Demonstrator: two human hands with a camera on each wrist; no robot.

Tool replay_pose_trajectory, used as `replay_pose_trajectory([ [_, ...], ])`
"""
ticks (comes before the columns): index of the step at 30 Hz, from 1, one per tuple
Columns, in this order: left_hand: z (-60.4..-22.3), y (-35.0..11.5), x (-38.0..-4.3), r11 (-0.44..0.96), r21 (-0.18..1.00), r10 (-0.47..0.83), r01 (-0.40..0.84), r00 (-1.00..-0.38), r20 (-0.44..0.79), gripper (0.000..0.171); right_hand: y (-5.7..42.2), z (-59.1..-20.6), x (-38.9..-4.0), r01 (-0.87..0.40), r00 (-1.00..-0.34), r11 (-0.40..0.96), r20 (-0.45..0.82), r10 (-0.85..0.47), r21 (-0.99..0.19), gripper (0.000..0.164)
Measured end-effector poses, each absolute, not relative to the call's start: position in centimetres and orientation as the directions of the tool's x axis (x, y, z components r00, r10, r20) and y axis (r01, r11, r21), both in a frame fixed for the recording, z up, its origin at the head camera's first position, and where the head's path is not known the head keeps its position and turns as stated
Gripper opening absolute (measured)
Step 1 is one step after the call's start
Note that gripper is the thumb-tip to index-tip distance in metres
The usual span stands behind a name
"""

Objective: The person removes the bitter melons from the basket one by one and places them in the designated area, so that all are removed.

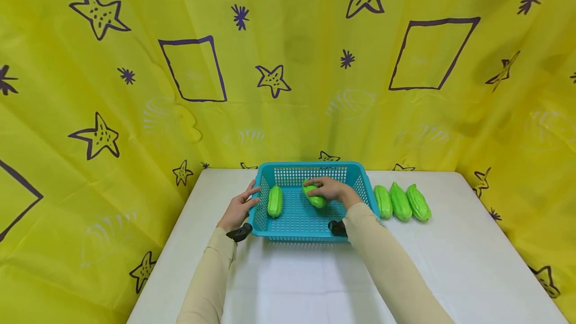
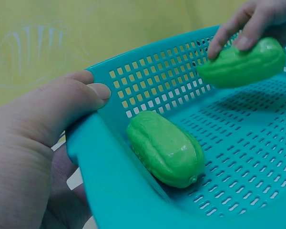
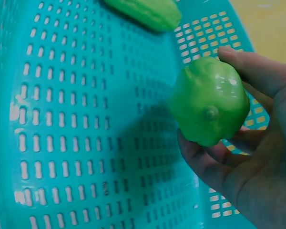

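Note:
My right hand [image 1: 327, 187] holds a green, ridged bitter melon [image 3: 210, 102] above the floor of a turquoise plastic basket [image 1: 306, 233]. Thumb and fingers wrap its sides, and in the left wrist view it hangs tilted over the perforated bottom. A second bitter melon [image 2: 167, 150] lies inside along the left wall. At the basket's left rim, my left hand [image 1: 237, 210] grips the edge, with the thumb on top and the other fingers outside and below, partly hidden.
Three more bitter melons [image 1: 400, 202] lie side by side on the white table [image 1: 292, 284], just right of the basket. A yellow patterned curtain [image 1: 306, 124] hangs behind the table and along both sides. Dark wrist devices [image 1: 240, 233] sit on both wrists.

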State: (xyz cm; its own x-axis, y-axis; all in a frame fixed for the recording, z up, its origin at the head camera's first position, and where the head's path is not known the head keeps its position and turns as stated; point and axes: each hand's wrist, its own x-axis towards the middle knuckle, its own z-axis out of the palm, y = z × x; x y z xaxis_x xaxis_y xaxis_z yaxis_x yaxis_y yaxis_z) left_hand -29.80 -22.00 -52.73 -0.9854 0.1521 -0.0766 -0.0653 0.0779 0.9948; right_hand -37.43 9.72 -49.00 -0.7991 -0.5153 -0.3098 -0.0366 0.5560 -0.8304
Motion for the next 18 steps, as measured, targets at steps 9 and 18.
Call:
replay_pose_trajectory([
  [9,-52.7,-21.9,-29.6,0.069,0.996,0.161,-0.051,-0.985,-0.062,0.046,9.9,-47.4,-36.8,-0.081,-0.882,0.518,-0.181,-0.436,-0.851,0.046],
  [18,-52.6,-22.0,-29.6,0.07,0.996,0.163,-0.063,-0.984,-0.074,0.046,10.2,-45.4,-34.7,-0.154,-0.92,0.503,-0.062,-0.388,-0.851,0.048],
])
